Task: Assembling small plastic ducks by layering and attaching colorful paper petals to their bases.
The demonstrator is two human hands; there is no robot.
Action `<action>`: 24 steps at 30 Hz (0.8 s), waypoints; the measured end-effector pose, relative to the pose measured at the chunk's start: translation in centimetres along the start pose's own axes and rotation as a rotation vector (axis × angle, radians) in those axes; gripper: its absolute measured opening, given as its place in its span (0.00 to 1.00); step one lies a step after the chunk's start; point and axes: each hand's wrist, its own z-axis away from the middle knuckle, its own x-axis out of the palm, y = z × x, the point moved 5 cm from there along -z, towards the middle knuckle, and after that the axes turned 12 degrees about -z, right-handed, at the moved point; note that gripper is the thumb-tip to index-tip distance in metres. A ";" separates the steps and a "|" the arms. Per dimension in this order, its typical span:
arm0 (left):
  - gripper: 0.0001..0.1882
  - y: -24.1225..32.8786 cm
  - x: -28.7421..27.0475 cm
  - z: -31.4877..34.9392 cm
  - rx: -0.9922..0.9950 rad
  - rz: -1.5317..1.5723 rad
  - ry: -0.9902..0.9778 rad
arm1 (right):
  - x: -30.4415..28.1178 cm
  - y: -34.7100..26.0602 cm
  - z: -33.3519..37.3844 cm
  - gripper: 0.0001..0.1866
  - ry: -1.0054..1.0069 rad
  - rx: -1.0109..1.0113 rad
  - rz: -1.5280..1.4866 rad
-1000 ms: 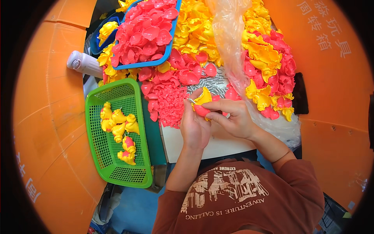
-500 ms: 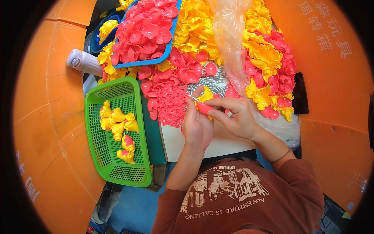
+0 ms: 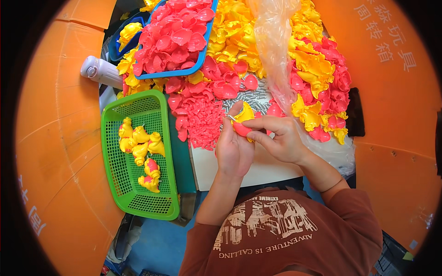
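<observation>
Right hand [image 3: 282, 138] pinched on glossy yellow-and-red curved plastic shell [image 3: 241, 129] above white flat bench [image 3: 271, 169]; left hand [image 3: 235, 154] cupped against it, grip can't tell. Shell looks light, stiff, slick; probably best held by edges.

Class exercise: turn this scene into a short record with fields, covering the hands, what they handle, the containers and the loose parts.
Left hand: at the yellow-and-pink piece; exact grip unclear
Right hand: thumb and forefinger pinch that piece
Green basket: left of the hands, holding yellow-and-pink figures
Blue tray: farther off than the basket, heaped with pink shells
Loose parts: small metal cylinders just beyond the hands; yellow shells farther off
Plastic sheet: clear, crumpled, among the heaps
Bottle: pale, left of the tray
</observation>
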 end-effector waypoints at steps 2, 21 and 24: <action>0.25 0.1 0.1 0.1 -0.001 0.025 -0.040 | 0.2 -0.2 0.3 0.11 -0.029 -0.127 0.129; 0.20 2.4 -6.1 3.1 0.097 -0.187 0.097 | -2.8 4.2 -2.5 0.09 0.167 -0.106 0.264; 0.19 3.9 -6.9 3.2 0.140 -0.216 0.153 | -3.4 6.2 -4.4 0.07 0.006 -0.113 0.546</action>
